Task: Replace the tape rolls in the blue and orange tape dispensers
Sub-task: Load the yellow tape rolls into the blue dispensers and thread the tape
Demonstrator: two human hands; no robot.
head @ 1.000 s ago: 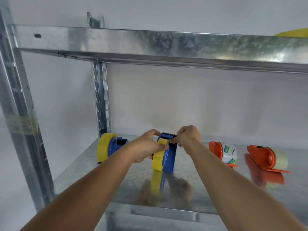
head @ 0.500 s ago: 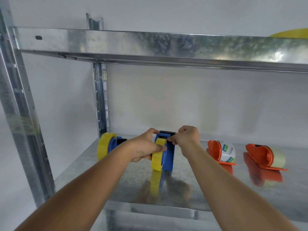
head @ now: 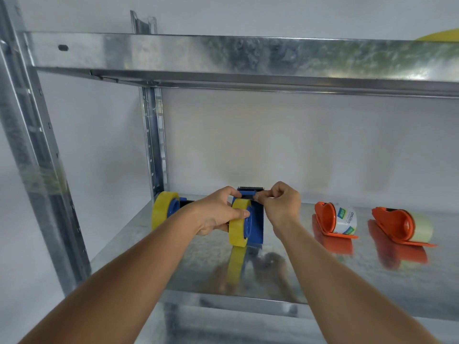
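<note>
A blue tape dispenser [head: 255, 224] stands upright on the metal shelf [head: 372, 281], carrying a yellow tape roll [head: 238, 225]. My left hand [head: 216, 213] grips that roll, thumb over its top. At the dispenser's top by the toothed blade, my right hand [head: 282, 203] pinches something small; whether it is the tape's end cannot be made out. A second blue dispenser [head: 173, 208] with a yellow roll [head: 162, 212] lies to the left. Two orange dispensers sit to the right: one [head: 327, 219] with a white labelled roll, the other [head: 395, 224] with a pale clear roll.
An upper metal shelf [head: 248, 58] runs overhead, with a yellow object [head: 439, 36] on it at the far right. Slotted uprights stand at the left front [head: 32, 170] and left rear [head: 154, 145]. A white wall closes the back.
The dispenser and both hands have risen slightly in the view as the head moved. My right hand's fingertips have shifted a little at the blade end. The other dispensers stay put.
</note>
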